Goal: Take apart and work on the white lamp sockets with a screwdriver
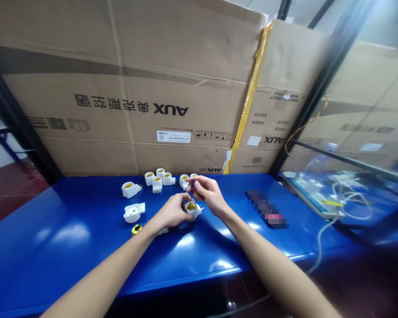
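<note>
The white socket [192,209] in hand is a smooth, plastic-looking round cup with a brassy lining and metal prongs pointing to three o'clock; it sits at the centre of the work, and the clock is read around it, twelve toward the cardboard. The slim tool [193,187] has a dark red handle and a thin shaft running down to the cup; its tip is too small to make out. The blue tabletop [96,251] is glossy and streaked with reflections. Behind, the brown cardboard [185,57] spans ten to two o'clock, creased and printed upside down, with shiny yellow tape [248,101] slanting up at one o'clock. A cluster of white sockets [157,184] lies between ten and eleven, another socket [129,190] near ten, and an open white housing [132,213] at nine. A yellow-and-black round part [136,229] lies between eight and nine, just beside the left forearm, which partly covers a white piece [164,230] near eight. The right hand partly blocks the sockets [184,181] near twelve. At three o'clock lies a dark, pixelated object [267,210]; farther out, white cables [346,196] loop beside the black metal frame [318,84]. The left hand [178,208] comes in from seven o'clock, thumb and fingers closed around the cup's side. The right hand [209,193] reaches in from four, wrist raised, pinching the handle above the cup between thumb and fingers.
</note>
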`<state>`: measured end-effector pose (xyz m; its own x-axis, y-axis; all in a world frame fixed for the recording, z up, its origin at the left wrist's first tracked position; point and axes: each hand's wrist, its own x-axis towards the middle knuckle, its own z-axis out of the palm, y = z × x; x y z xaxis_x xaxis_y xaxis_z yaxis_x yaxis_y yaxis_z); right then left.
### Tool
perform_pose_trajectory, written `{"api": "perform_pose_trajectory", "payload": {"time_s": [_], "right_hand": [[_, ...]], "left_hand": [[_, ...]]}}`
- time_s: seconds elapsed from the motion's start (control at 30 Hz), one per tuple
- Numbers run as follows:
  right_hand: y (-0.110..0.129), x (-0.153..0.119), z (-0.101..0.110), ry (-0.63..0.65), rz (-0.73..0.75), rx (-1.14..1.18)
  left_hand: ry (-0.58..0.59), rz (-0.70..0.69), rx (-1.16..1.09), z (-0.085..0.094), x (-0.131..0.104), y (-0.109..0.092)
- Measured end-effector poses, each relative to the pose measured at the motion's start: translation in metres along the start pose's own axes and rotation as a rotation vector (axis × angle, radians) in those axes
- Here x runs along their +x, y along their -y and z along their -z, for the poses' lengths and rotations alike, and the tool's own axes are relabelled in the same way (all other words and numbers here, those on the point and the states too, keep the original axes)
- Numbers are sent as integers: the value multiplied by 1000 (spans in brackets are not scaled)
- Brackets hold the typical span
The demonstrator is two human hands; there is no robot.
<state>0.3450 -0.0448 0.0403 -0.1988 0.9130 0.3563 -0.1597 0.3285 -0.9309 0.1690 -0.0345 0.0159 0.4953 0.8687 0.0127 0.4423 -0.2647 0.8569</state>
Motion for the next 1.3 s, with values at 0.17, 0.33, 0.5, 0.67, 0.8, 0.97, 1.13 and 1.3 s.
{"api": "perform_pose_trajectory", "payload": {"time_s": [0.17,0.33,0.5,0.67,0.8,0.97,1.13,1.3], "right_hand": [[-2,0,-3,-77,-12,13],[-4,2,4,-15,41,-92],[-6,1,5,-15,115,-122],[-2,-3,3,-40,131,-103],[3,-6,6,-111,199,-98],[-2,-6,10,-6,293,-238],[-6,-7,11,84,314,-316],[-3,-8,15,121,356,-351]], "left_hand": [[16,4,-24,0,-1,-1],[5,16,18,1,-1,0],[-17,21,39,0,-1,-2],[-37,16,-25,-1,0,0],[-90,-46,-34,-3,1,2],[-157,-151,-16,-4,3,6],[-154,-231,-2,-5,5,7],[-235,-330,191,-4,3,2]]}}
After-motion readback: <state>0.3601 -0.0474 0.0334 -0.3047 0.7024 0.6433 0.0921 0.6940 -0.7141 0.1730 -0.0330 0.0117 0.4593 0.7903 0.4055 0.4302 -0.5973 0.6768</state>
